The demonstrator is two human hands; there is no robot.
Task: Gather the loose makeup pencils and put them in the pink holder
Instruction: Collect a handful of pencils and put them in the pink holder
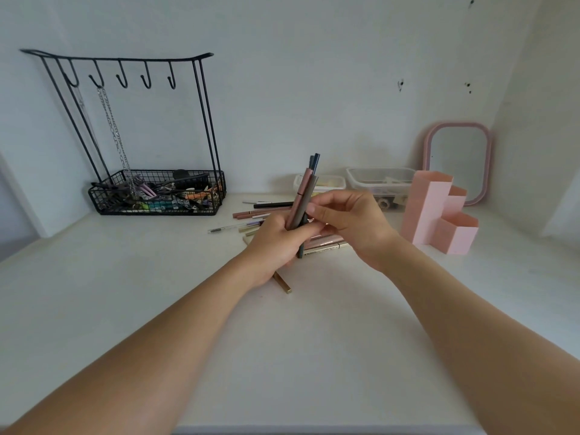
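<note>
Item: bundle of makeup pencils (302, 196), slim, stiff sticks in pink, grey and dark casings. Judged light, smooth-barrelled and apt to slide past one another; best taken round the lower half of the barrels, all together, so none slips out.

Grip, left hand (276, 243): fingers curled round the lower part of the bundle, clamped on it, holding it near upright above the desk (157, 293). The tops stand well above the grip; one dark end pokes out just below it.

Grip, right hand (348, 224): fingertips and thumb pinching the bundle at mid-barrel, just above the left grip, apparently squaring the sticks together.

Item: loose pencils (260, 215), several lying flat on the desk directly beyond and beneath both grips, including a clear-handled spoolie brush (226, 228) off to the left grip's far side. One gold-tipped stick (284, 284) lies under the left wrist, nearer the person than the grip. A few thicker tubes (326, 244) lie under the right grip.

Item: pink holder (436, 211), stepped compartments, standing on the desk just to the right of the right grip, apart from it. It looks empty from here, though the compartment interiors are not fully visible.

Status, judged: gathering partly done; nothing yet deposited.
</note>
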